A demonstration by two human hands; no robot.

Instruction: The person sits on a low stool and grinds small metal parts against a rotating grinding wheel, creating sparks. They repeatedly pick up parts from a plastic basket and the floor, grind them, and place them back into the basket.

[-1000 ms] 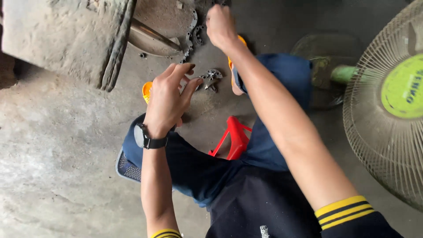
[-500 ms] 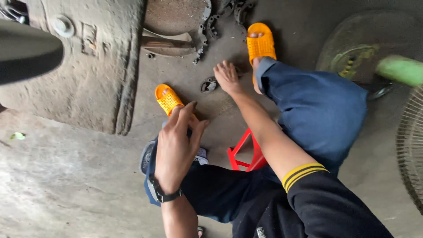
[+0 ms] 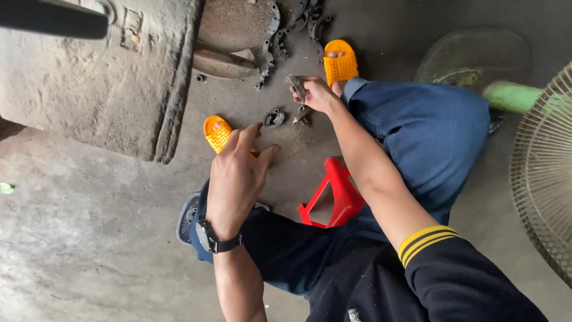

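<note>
My right hand (image 3: 317, 94) grips a small grey metal part (image 3: 295, 85) just above the concrete floor, beside my right foot in an orange sandal (image 3: 339, 61). Another small metal part (image 3: 274, 117) lies on the floor to its left. My left hand (image 3: 237, 176), with a black wristwatch, hovers open with fingers spread near my left foot's orange sandal (image 3: 217, 133) and holds nothing. I sit on a low red plastic stool (image 3: 333, 194), in blue jeans.
A large worn concrete slab (image 3: 101, 77) lies at upper left, with a round rusty metal disc (image 3: 232, 30) and several curved metal pieces (image 3: 271, 42) beside it. A standing fan (image 3: 545, 167) with a green post is at right.
The view has shifted downward. My right hand came back from the metal pieces near the disc and picked a small metal part off the floor. My left hand stays open.
</note>
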